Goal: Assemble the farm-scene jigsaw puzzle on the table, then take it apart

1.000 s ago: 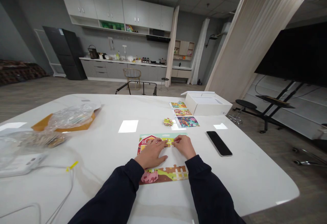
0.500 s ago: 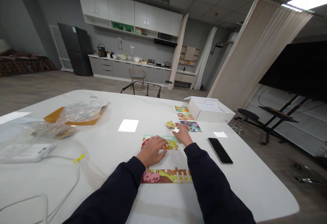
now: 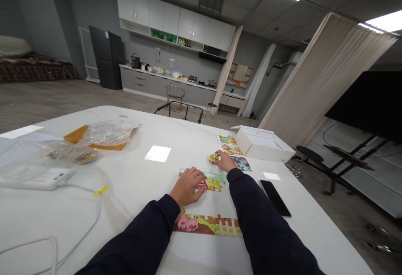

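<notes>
Shifted right hand [image 3: 225,162] from upper puzzle section [image 3: 215,184] to loose pieces [image 3: 213,158] beyond on tabletop [image 3: 179,134]; fingers bent, cannot tell any grip. Resting left hand [image 3: 187,186] on upper section, fingers slightly spread; likely between placements, with gap above lower puzzle section [image 3: 216,227].

Puzzle [image 3: 188,223], flat, partly assembled, yellow-green strip [image 3: 216,184] at twelve o'clock, white-fenced strip [image 3: 216,227] at six, loose pieces [image 3: 212,158] heaped beyond twelve

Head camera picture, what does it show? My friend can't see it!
A person's left hand rests on a partly built jigsaw puzzle on a white table, while the right hand is at a small pile of loose pieces. A phone and a white box are to the right.
</notes>
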The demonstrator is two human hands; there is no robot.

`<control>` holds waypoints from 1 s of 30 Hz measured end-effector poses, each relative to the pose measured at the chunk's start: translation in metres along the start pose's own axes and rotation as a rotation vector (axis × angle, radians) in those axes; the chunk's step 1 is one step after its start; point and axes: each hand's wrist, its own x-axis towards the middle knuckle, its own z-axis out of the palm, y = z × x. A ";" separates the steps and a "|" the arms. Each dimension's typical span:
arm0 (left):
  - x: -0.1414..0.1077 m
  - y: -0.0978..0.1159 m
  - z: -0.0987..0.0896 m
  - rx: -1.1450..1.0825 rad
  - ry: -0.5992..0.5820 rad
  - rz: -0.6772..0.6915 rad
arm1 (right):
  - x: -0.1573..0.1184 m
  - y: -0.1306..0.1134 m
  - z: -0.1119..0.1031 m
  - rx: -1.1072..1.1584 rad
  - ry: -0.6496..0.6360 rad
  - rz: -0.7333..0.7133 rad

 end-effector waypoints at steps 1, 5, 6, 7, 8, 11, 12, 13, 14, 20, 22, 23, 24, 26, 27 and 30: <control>0.000 0.000 0.000 0.000 0.000 0.000 | -0.001 0.001 -0.001 0.000 0.001 -0.015; -0.001 -0.002 0.001 -0.010 -0.001 -0.003 | -0.007 0.004 -0.012 0.029 0.027 -0.093; -0.002 -0.002 0.001 -0.015 -0.002 -0.005 | -0.011 0.005 -0.018 0.041 0.037 -0.111; -0.002 -0.002 0.001 -0.020 -0.007 -0.008 | -0.016 0.006 -0.025 0.049 0.046 -0.125; -0.002 -0.001 0.001 -0.025 -0.013 -0.008 | -0.023 0.008 -0.032 0.061 0.057 -0.136; -0.002 0.000 0.001 -0.043 -0.041 0.003 | -0.059 0.020 -0.052 0.152 0.093 -0.160; -0.002 0.001 0.001 -0.049 -0.046 0.008 | -0.075 0.025 -0.057 0.201 0.094 -0.166; -0.002 0.002 0.002 -0.053 -0.048 0.011 | -0.091 0.030 -0.061 0.238 0.084 -0.168; -0.002 0.003 0.002 -0.057 -0.049 0.014 | -0.106 0.035 -0.063 0.262 0.065 -0.165; -0.002 0.005 0.003 -0.079 -0.075 0.031 | -0.151 0.044 -0.055 0.225 -0.038 -0.194; -0.002 0.004 0.004 -0.096 -0.089 0.041 | -0.149 0.044 -0.051 0.198 -0.070 -0.206; -0.002 0.004 0.004 -0.105 -0.097 0.048 | -0.148 0.045 -0.048 0.192 -0.086 -0.207; -0.002 0.004 0.005 -0.114 -0.105 0.055 | -0.147 0.046 -0.047 0.188 -0.100 -0.209; -0.002 0.004 0.006 -0.128 -0.114 0.066 | -0.146 0.047 -0.044 0.189 -0.111 -0.217; -0.002 0.004 0.006 -0.132 -0.116 0.070 | -0.146 0.048 -0.043 0.194 -0.109 -0.222; -0.002 0.005 0.007 -0.143 -0.125 0.082 | -0.149 0.047 -0.041 0.219 -0.104 -0.229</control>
